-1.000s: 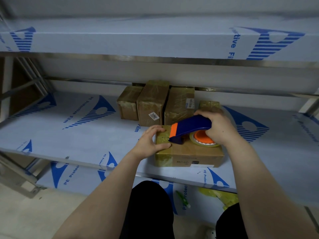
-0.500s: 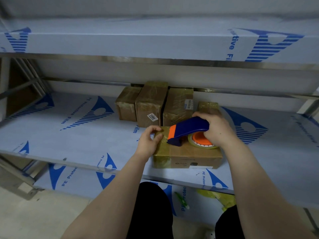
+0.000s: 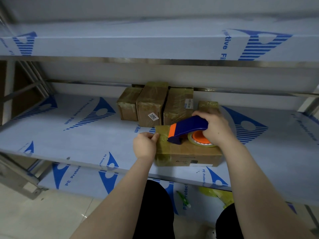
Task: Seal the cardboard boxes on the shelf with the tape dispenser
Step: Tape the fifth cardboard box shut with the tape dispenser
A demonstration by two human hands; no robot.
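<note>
A flat cardboard box (image 3: 193, 152) lies near the front edge of the middle shelf (image 3: 69, 135), its left end wrapped in yellowish tape. My right hand (image 3: 215, 130) grips the handle of a blue and orange tape dispenser (image 3: 186, 130) that rests on the box top, with its tape roll (image 3: 200, 138) lying flat. My left hand (image 3: 145, 145) sits at the box's left edge, its fingers curled and its thumb pressing on the taped corner. Behind stand several taped boxes (image 3: 151, 104).
The shelf above (image 3: 138, 44) overhangs the work area. The shelves are covered in blue-printed protective film. Crumpled yellow tape scraps (image 3: 217, 195) and a green item (image 3: 183, 199) lie on the lower shelf. My dark-clothed knees are below.
My left hand slid off the box top to its left edge and its fingers curled. The dispenser and my right hand barely shifted.
</note>
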